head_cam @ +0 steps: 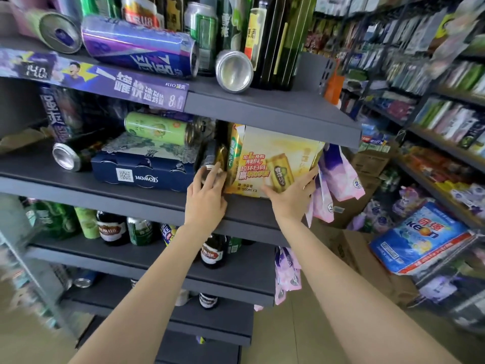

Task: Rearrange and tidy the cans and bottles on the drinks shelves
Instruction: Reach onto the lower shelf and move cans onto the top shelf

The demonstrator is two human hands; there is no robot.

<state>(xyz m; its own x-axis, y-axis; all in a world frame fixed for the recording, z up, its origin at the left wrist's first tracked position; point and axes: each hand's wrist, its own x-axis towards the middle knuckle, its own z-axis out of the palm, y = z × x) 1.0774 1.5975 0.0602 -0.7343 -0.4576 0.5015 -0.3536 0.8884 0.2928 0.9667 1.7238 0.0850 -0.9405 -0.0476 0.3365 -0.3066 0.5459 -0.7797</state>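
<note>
Yellow three-can pack (273, 164) | upright, broad face outward | both hands touching

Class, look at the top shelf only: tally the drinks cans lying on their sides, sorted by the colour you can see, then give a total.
Pale green can, base towards the camera: 1
Purple can: 1
Can showing mostly its silver base: 1
Total: 3

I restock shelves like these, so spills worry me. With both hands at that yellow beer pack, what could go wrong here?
The silver-bottomed can lies on its side at the upper shelf's front edge, right above the hands; a jolt might roll it off. Shifting the yellow pack could also knock the dark can under the left hand.
</note>
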